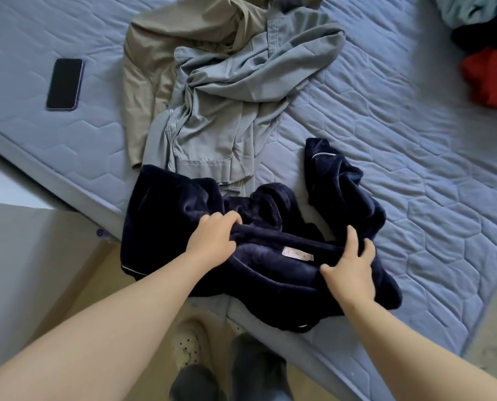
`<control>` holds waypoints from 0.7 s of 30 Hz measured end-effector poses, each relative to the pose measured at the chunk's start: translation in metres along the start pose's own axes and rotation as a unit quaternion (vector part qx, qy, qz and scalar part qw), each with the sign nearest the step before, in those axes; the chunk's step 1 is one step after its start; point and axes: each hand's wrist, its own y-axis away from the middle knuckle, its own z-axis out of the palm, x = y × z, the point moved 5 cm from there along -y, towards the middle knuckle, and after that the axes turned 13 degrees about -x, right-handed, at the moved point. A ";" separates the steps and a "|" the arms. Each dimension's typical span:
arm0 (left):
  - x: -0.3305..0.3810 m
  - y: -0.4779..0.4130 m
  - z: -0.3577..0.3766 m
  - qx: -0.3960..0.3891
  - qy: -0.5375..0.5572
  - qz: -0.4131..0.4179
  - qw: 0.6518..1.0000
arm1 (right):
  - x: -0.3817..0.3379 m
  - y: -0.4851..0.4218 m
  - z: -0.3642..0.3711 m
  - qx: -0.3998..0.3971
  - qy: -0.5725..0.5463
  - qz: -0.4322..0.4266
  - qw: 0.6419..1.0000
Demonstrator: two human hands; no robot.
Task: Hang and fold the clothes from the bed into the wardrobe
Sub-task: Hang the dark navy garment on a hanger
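Navy fleece garment (169, 215) at the near corner of the bed (415, 175), held by both grips; head view.

The left grip (212, 240) curls its fingers over a raised fold of the fleece and holds it. The right grip (350, 270) pinches the collar edge between thumb and fingers. A white label (298, 254) lies on the fleece between the two grips, nearer the right. One sleeve with pale piping runs beyond the right grip. The hem drapes over the mattress edge left of the left grip.

Beyond both grips a crumpled grey garment (221, 111) lies on the quilted mattress, its lower edge touching the fleece. A khaki garment (148, 68) lies partly under it, on the left grip's side. A dark phone (64, 83) rests face up far beyond and left of the left grip, well apart from the clothes. Far beyond and right of the right grip sits a pile: a red garment (490, 76), a dark one (479, 36) and a pale blue one (473, 7).

Below the grips, a patterned slipper (187, 345) and grey-socked feet (250, 369) stand on the floor (102, 285).
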 end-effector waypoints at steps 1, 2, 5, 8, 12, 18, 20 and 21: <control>-0.007 0.007 0.003 -0.007 0.027 -0.016 0.999 | 0.007 -0.004 0.002 -0.042 0.019 0.020 0.999; -0.014 0.014 0.007 -0.012 0.046 -0.039 0.998 | 0.010 -0.005 0.006 -0.082 0.039 0.034 0.995; -0.027 0.031 0.011 0.019 0.082 -0.110 0.990 | 0.005 0.007 0.015 -0.116 0.100 0.048 0.987; -0.036 0.050 0.003 0.065 0.118 -0.163 0.977 | -0.009 0.023 0.014 -0.125 0.139 0.030 0.982; -0.048 0.084 -0.015 0.083 0.122 -0.200 0.969 | -0.022 0.048 -0.006 -0.099 0.203 0.024 0.974; -0.059 0.144 -0.048 0.130 0.171 -0.229 0.949 | -0.073 0.100 -0.044 -0.017 0.336 -0.051 0.940; -0.061 0.161 -0.067 0.156 0.188 -0.237 0.940 | -0.095 0.114 -0.053 -0.004 0.357 -0.079 0.931; -0.061 0.170 -0.082 0.173 0.197 -0.236 0.936 | -0.109 0.123 -0.060 0.003 0.362 -0.091 0.928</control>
